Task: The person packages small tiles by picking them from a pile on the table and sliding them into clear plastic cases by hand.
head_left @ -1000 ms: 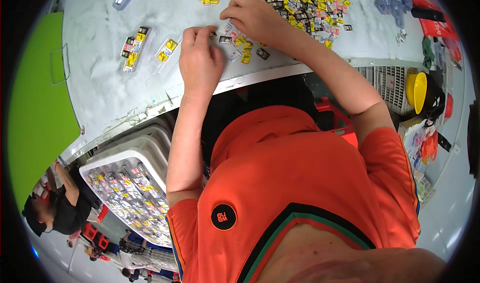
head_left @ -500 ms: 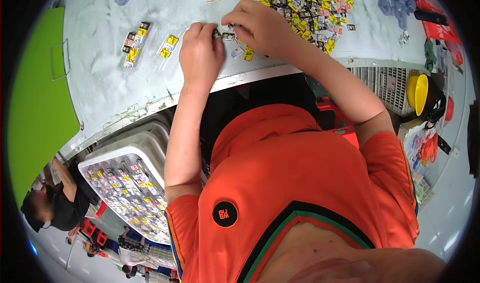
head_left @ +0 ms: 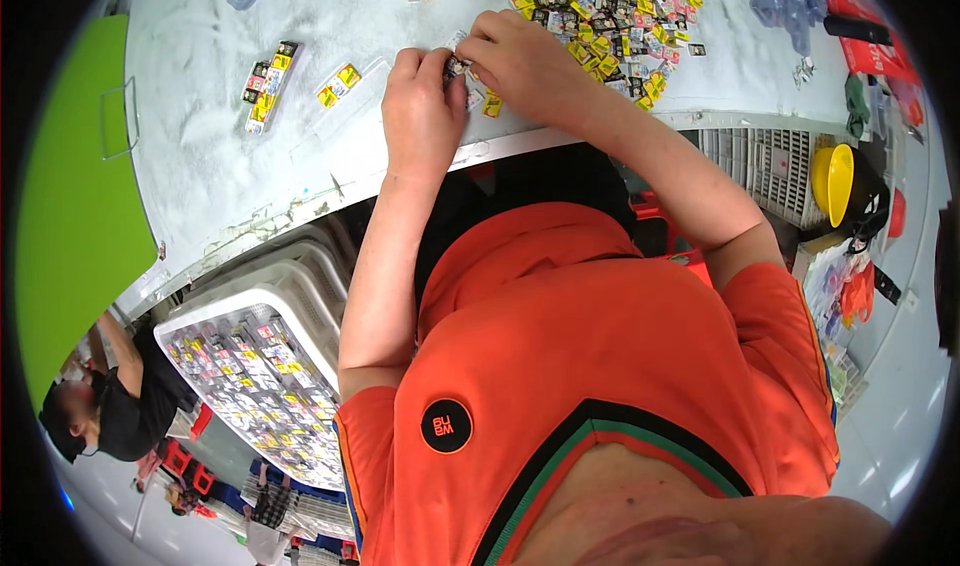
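- Your left hand [head_left: 422, 116] and right hand [head_left: 525, 61] meet at 12 o'clock on the tabletop [head_left: 220, 156], fingers of both pinched shut on one small packet [head_left: 458, 66] held between them.
- The heap of small packets [head_left: 610, 16] lies at 1 o'clock, just beyond your right hand.
- A row of packets [head_left: 268, 86] sits at 10 o'clock.
- A white crate [head_left: 255, 381] stands at 8 o'clock, below the tabletop.
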The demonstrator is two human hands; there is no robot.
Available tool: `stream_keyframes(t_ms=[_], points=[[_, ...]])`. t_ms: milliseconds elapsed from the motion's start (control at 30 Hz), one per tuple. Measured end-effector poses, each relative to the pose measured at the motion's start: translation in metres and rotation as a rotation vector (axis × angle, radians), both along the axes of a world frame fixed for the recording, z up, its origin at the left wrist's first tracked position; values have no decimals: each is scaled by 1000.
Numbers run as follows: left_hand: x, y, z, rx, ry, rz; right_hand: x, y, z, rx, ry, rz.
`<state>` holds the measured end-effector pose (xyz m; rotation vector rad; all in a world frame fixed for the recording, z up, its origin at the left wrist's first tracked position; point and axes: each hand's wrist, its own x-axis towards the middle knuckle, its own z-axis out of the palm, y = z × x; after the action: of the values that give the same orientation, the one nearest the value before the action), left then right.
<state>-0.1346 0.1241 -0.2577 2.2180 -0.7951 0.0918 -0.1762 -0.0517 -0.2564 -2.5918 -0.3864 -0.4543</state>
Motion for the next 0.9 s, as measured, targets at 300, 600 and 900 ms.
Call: stream_keyframes(t_ms=[300, 600, 900], points=[[-10, 49, 15, 89, 161, 40, -7, 14, 12, 194, 148, -9], [13, 56, 6, 81, 64, 70, 10, 37, 1, 171, 193, 52], [-5, 56, 16, 42, 211, 101, 11, 43, 2, 73, 294, 53]])
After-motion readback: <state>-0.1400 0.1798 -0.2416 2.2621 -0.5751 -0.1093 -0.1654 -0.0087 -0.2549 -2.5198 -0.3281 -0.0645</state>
